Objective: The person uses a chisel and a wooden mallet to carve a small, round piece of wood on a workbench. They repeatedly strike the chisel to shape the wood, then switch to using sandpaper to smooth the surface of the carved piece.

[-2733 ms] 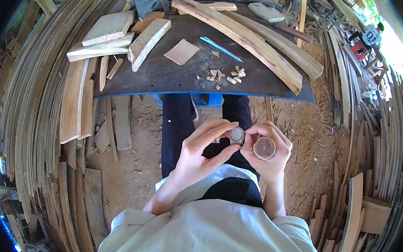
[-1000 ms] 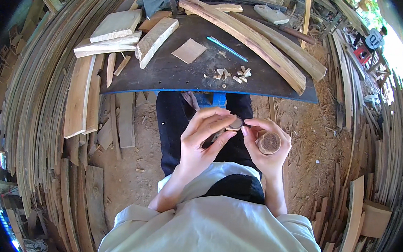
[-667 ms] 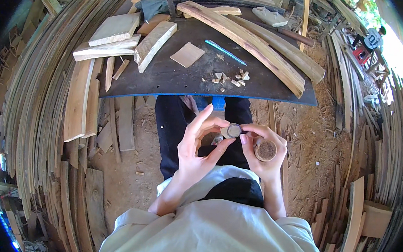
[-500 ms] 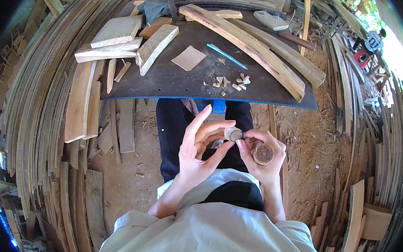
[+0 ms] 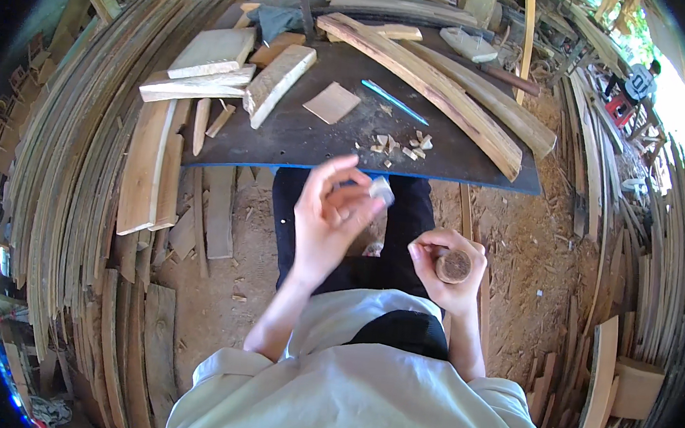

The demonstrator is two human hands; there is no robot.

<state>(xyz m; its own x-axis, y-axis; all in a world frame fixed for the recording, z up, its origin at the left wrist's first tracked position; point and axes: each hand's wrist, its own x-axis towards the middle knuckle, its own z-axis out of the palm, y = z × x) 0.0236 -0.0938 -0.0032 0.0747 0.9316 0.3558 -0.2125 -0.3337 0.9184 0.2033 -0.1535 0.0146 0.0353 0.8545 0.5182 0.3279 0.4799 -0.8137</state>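
My left hand (image 5: 329, 211) is raised in front of the table's blue edge, holding a small pale, grey-topped round piece (image 5: 382, 190) at its fingertips, blurred by motion, with the other fingers curled loosely. My right hand (image 5: 462, 280) is lower and to the right, closed round a round wooden piece (image 5: 453, 265) with a rough brown top. The two hands are apart, above my lap. On the dark table (image 5: 232, 137) beyond them lie small wood chips (image 5: 400, 146), a thin square of wood (image 5: 331, 103) and a light blue pen-like stick (image 5: 394, 101).
Timber pieces (image 5: 425, 84), boards (image 5: 210, 51) and a grey cloth (image 5: 281, 24) lie on the table. Stacks of long planks (image 5: 64, 176) line both sides. The dirt floor (image 5: 516, 252) has shavings on it. Another person (image 5: 635, 80) sits far off at the upper right.
My left hand has moved up and left, away from my right hand, carrying the small piece. My right hand keeps its hold on the wooden piece.
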